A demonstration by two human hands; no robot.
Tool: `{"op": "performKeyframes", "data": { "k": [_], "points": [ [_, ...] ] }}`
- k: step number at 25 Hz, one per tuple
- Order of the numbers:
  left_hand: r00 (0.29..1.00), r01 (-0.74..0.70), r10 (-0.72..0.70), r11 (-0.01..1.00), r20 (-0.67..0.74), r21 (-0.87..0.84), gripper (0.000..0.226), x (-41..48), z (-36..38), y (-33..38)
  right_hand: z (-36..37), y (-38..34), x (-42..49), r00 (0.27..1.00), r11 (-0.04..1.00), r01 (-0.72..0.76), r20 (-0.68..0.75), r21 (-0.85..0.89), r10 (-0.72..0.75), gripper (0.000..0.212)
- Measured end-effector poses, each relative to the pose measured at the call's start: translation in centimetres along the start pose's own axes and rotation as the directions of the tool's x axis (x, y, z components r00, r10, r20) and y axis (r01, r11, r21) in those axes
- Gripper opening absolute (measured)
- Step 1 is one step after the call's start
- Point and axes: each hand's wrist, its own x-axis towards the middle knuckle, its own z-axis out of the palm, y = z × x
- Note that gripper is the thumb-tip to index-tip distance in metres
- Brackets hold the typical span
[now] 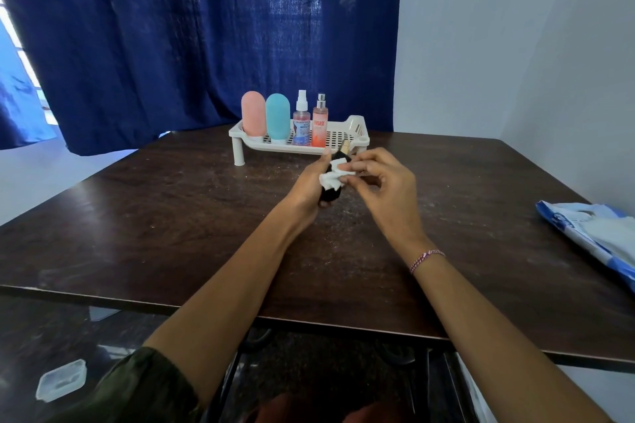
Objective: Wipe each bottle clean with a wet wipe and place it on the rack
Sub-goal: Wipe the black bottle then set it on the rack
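head view: left hand is gripping the dark bottle steady for the right hand, which is pinching the wet wipe against it.

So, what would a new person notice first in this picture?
Probably the action at the centre of the table: the left hand holds a dark bottle while the right hand holds a white wipe against it. Just behind, four bottles stand in a row on the white rack, before a deep blue curtain.

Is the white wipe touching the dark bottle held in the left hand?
Touching. The head view shows the wipe draped against the dark bottle, no gap.
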Motion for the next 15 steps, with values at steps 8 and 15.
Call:
{"op": "performKeyframes", "data": {
  "k": [8,15],
  "points": [
    [0.996,-0.06,0.048,0.98,0.069,0.191,0.029,-0.9,0.6,-0.2,-0.4,0.2,0.4,0.994,0.994,-0.091,-0.065,-0.059,0.087,0.016],
    [0.996,-0.092,0.089,0.991,-0.031,-0.094,0.044,0.0,-0.5,0.6,0.4,-0.4,-0.2,0.979,0.997,0.07,0.192,-0.011,-0.067,0.018]
  ]
}}
